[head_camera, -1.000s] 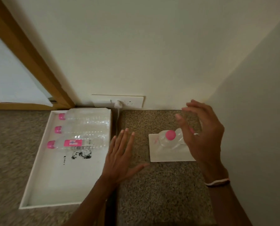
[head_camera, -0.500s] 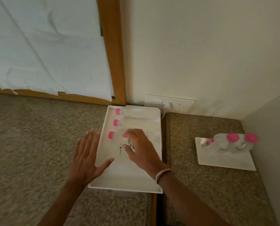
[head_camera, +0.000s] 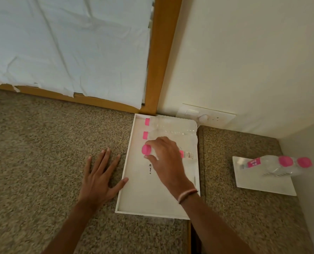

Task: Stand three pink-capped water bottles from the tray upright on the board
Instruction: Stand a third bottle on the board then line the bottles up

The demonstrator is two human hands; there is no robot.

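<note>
Nearest bottle's neck (head_camera: 153, 153) between right fingers (head_camera: 150, 143).

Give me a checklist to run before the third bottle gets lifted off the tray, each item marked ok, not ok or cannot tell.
1. Right hand closed on the nearest bottle near its pink cap: ok.
2. Grip firm enough to lift: cannot tell.
3. Left hand flat on the counter beside the tray, clear of the lift: ok.
4. Two standing bottles upright on the board: ok.
5. Free space on the board for a third: ok, near side is bare.
6. Other tray bottles clear of the grasp: cannot tell.
</note>
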